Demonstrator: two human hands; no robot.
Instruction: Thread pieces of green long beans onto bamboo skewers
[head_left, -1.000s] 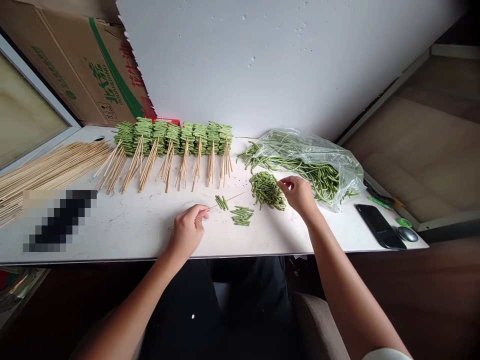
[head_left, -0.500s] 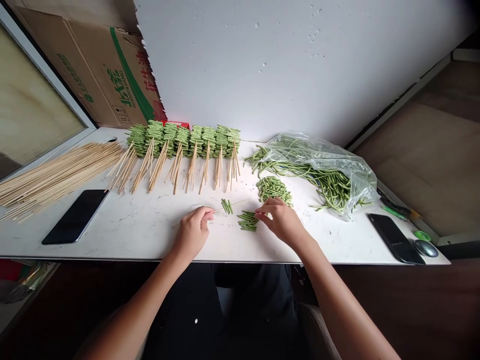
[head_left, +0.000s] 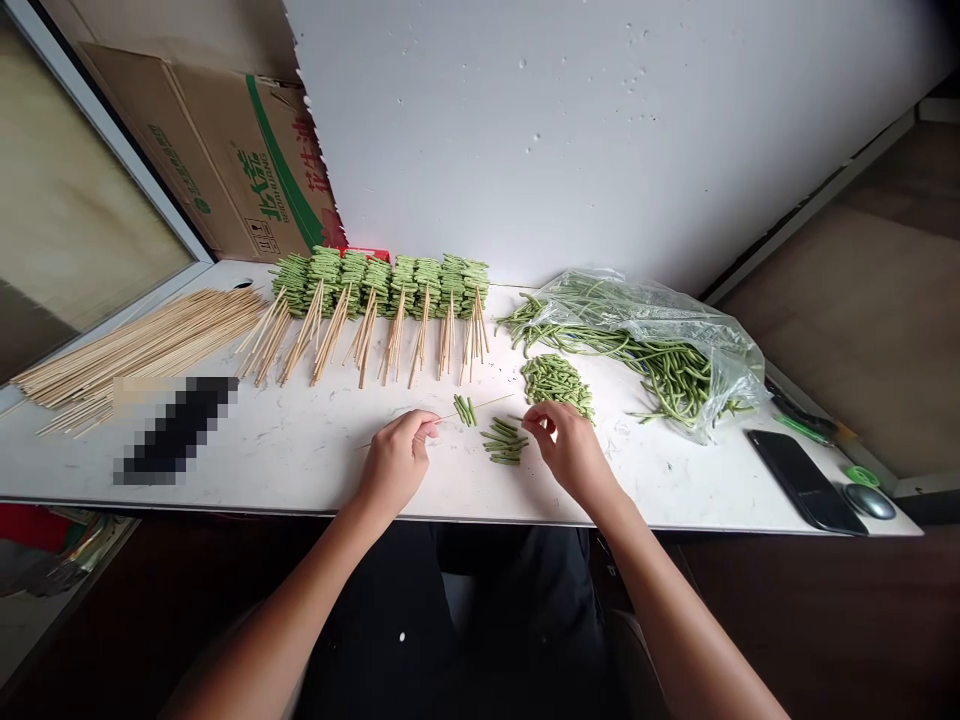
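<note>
At a white tabletop (head_left: 300, 470), the left hand (head_left: 397, 462) pinches a thin bamboo skewer (head_left: 491, 404) threaded with short green bean pieces (head_left: 466, 410). Just beside it, the right hand (head_left: 574, 455) meets a small pile of cut green bean lengths (head_left: 504, 443), fingertips drawn together; whether they grip one is unclear.

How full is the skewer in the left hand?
Mostly bare. The skewer in the left hand carries only a few bean pieces; the stick past them shows bare.
</note>
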